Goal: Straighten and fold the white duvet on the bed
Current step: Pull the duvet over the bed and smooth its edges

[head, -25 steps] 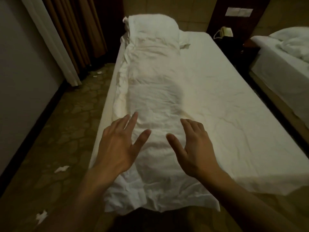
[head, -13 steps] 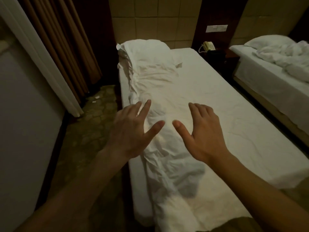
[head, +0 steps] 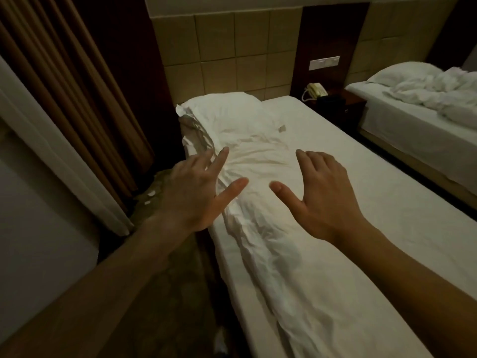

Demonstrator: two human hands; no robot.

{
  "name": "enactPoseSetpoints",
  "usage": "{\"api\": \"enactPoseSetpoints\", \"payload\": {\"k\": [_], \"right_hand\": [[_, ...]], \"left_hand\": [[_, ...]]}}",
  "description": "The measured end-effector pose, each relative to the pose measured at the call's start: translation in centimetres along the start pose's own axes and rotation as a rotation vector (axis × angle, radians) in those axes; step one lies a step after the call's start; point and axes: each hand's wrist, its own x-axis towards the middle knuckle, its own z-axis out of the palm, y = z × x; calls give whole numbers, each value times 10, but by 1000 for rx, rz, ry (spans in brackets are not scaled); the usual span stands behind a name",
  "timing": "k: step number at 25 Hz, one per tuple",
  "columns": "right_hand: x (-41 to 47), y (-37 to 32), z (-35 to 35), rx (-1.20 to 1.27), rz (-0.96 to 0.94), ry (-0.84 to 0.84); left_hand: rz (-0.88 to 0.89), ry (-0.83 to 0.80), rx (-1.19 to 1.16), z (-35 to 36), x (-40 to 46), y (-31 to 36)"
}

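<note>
The white duvet (head: 260,244) lies as a long, creased strip along the left side of the bed (head: 387,202), running from the near end up to the headboard, where it bunches thicker. My left hand (head: 196,192) is spread flat with straight fingers over the strip's left edge, partly past the side of the bed. My right hand (head: 322,195) is also spread flat, over the strip's right edge. Both hands hold nothing; whether they touch the fabric is unclear.
Brown curtains (head: 77,99) and a pale wall (head: 38,254) bound a narrow aisle on the left with paper scraps (head: 151,193) on the floor. A nightstand with a telephone (head: 316,90) stands at the back right. A second, unmade bed (head: 426,117) is at the far right.
I have moved along the left side toward the head of the bed. Both spread hands have travelled up the duvet strip, from its foot end to its upper part.
</note>
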Motion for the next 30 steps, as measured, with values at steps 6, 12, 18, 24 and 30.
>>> {"api": "enactPoseSetpoints", "payload": {"k": [6,12,18,24,30], "right_hand": [[202,-60,73,42,35,62],[377,-115,156,44,-6,10],[561,-146,276,3,-41,-5],[733,-145,367,20,-30,-34],[907,-94,491,13,-53,-137]], "left_hand": [[-7,23,-36,4,182,-130],[-119,64,-107,38,328,-279],[-124,82,-112,92,472,-448],[-115,14,-148,163,643,-544],[-198,-29,-155,271,810,-602]]}}
